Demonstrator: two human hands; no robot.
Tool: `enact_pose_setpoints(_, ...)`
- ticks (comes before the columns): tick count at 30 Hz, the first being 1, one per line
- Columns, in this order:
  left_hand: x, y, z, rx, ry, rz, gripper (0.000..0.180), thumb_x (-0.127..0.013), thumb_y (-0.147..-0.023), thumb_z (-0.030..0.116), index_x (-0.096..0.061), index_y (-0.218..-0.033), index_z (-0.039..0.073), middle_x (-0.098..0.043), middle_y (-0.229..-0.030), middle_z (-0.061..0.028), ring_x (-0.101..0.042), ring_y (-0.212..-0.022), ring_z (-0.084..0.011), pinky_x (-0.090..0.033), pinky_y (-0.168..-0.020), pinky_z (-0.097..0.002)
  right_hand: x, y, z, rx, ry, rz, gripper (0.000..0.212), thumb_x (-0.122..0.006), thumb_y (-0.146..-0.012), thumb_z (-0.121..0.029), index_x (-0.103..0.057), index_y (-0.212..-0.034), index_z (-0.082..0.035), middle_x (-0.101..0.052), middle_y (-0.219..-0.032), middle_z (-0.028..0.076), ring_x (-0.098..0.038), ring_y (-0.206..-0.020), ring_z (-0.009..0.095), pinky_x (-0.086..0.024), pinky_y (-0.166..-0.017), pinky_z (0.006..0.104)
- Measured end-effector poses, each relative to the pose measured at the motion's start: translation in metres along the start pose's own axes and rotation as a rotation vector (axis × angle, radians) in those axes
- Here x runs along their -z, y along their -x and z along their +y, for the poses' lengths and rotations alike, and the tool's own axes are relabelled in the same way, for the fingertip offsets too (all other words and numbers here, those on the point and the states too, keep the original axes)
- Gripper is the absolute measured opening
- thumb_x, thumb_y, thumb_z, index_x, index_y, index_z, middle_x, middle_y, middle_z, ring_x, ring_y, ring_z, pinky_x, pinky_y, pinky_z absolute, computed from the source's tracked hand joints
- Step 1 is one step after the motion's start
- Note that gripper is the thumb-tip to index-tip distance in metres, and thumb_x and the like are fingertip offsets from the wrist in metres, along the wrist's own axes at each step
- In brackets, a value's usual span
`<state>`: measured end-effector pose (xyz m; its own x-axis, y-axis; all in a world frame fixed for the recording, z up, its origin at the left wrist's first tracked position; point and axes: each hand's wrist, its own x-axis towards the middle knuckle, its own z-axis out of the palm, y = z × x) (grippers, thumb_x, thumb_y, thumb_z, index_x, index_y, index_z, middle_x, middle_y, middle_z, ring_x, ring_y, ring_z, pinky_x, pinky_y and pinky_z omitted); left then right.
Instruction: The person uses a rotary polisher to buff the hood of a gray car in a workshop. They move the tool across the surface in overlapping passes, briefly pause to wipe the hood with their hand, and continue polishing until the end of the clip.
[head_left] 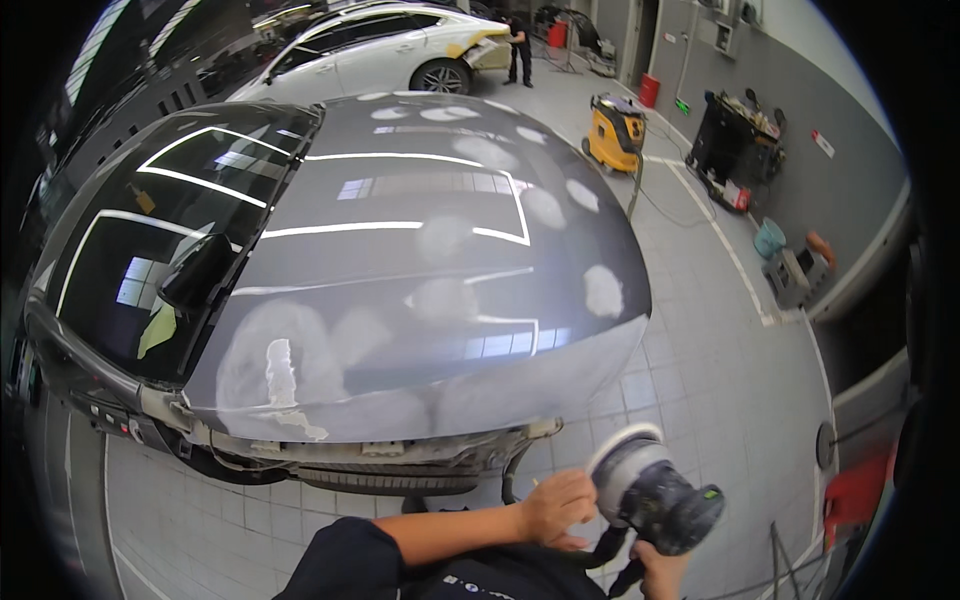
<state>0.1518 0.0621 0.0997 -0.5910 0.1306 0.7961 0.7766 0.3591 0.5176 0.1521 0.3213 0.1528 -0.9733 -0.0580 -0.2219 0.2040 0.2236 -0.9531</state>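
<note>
The right grip [662,570] grasped a handheld sander [668,505]. The left grip [560,506] curled beside its white pad [628,440]; whether it held anything, I couldn't tell.

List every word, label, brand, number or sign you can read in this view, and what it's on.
None can be read reliably; these marks show:
White print on the shirt: too small and blurred.
Green sign low on the wall: too small.
White sign with a red mark, higher on that wall: too small.
Sander: no readable words.
Yellow machine: nothing readable.
</note>
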Motion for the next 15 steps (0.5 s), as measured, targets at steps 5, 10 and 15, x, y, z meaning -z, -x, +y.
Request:
enact_pose_setpoints(5,-0.081,0.024,-0.048,0.552,0.242,-0.417,0.057,-0.077,-0.084,0.036,-0.056,-0.128,0.006,-0.064,-0.116,-0.0155,-0.060,-0.110,-0.0365,-0.049,-0.092,-0.0412,0.069,-0.102,-0.094,0.075,-0.876,-0.374,0.033,-0.071,-0.089,-0.012,-0.058,-0.115,0.002,-0.057,-0.084,0.008,-0.054,-0.073,0.018,-0.048,-0.066,0.0372)
enact_pose_setpoints(10,-0.148,-0.033,-0.125,0.679,0.589,-0.617,0.057,-0.083,-0.077,0.023,-0.060,-0.126,0.005,-0.069,-0.114,-0.0169,-0.065,-0.108,-0.0318,-0.049,-0.095,-0.0382,0.080,-0.208,-0.220,0.209,-0.910,-0.340,0.045,-0.054,-0.102,-0.052,-0.049,-0.108,-0.007,-0.037,-0.072,-0.004,-0.037,-0.056,0.008,-0.034,-0.049,0.0267)
enact_pose_setpoints(15,-0.213,-0.015,-0.256,0.457,0.497,-0.360,0.061,-0.083,-0.080,0.025,-0.057,-0.132,0.006,-0.070,-0.109,-0.0185,-0.066,-0.105,-0.0329,-0.050,-0.091,-0.0420,0.126,-0.288,-0.388,0.541,-0.679,-0.584,0.043,-0.056,-0.101,-0.050,-0.051,-0.099,-0.007,-0.044,-0.074,-0.002,-0.043,-0.057,0.008,-0.037,-0.048,0.0257)
